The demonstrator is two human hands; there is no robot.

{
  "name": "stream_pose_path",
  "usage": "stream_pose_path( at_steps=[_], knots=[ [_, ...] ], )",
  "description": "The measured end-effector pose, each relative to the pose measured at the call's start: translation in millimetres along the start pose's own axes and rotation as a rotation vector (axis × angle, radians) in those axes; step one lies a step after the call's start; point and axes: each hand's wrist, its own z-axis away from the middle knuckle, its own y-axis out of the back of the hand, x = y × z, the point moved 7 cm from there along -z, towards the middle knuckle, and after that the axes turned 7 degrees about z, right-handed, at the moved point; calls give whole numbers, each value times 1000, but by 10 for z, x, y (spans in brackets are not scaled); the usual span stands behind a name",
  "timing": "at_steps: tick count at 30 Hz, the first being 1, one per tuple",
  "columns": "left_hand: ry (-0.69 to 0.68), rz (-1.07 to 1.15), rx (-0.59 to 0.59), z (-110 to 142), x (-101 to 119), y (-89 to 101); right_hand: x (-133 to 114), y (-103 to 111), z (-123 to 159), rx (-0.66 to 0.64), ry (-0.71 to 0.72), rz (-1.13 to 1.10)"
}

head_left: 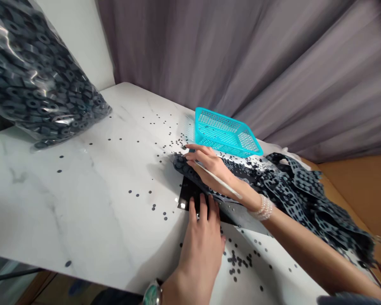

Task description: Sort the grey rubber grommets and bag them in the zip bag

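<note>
My right hand (209, 167), with a beaded bracelet on its wrist, pinches a thin white stick (220, 181). Its fingertips are at the left end of a dark, thick strip (180, 164) with round pieces on it; the stick's tip is hidden by the fingers. Under the strip lies a glossy black sheet (187, 192). My left hand (201, 241) rests flat on this sheet, fingers stretched out towards the strip's near edge, holding nothing. Small dark discs (238, 260) are scattered around both hands.
A clear bag of dark rings (41, 80) stands at the left. Behind my right hand is a turquoise basket (228, 120). Dark sheets punched with holes (307, 203) are heaped at the right. A grey curtain (178, 46) hangs along the white table's (92, 212) back edge.
</note>
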Motion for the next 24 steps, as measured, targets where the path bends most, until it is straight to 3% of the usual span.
stream_pose_path(
  at_steps=[7,12,16,20,24],
  knots=[
    [-20,-24,48,13,-7,-3,-78,200,-466,-61,143,-28],
    [-19,-12,88,27,-44,46,-123,333,-460,-129,45,-39],
    [-48,35,68,26,-95,59,124,411,16,-132,-250,79],
    [-112,77,-12,13,-144,127,595,509,808,-91,-595,144],
    [-155,75,-98,-50,-337,358,988,594,1636,-33,-881,100]
  ],
)
